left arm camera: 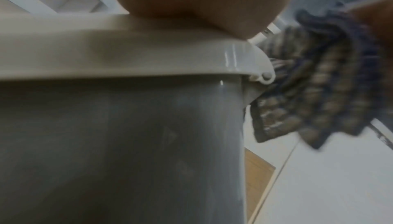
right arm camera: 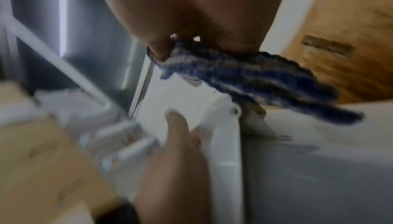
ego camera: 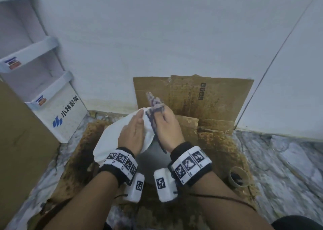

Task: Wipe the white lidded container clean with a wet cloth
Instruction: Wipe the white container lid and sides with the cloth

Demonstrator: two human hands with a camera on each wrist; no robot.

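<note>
The wiping looks to be under way at the lid's far edge. The bin (ego camera: 150, 152), grey-bodied with a white lid (ego camera: 111, 142), stands on stained cardboard (ego camera: 218, 96) on the floor, close to the wall. The left hand (ego camera: 132, 133) lies flat on the lid with fingers straight and relaxed, holding nothing and steadying it. The right hand (ego camera: 167, 124) has its fingers curled round a blue checked cloth (ego camera: 154, 102), bunched against the lid's far edge by the hinge (left arm camera: 266, 76); a loose end sticks up toward the wall. Both wrists reach forward and downward, the hands nearly touching. Next, I judge, the cloth should be drawn along the rim and across the top, the left hand moving aside to bare what it covers.
</note>
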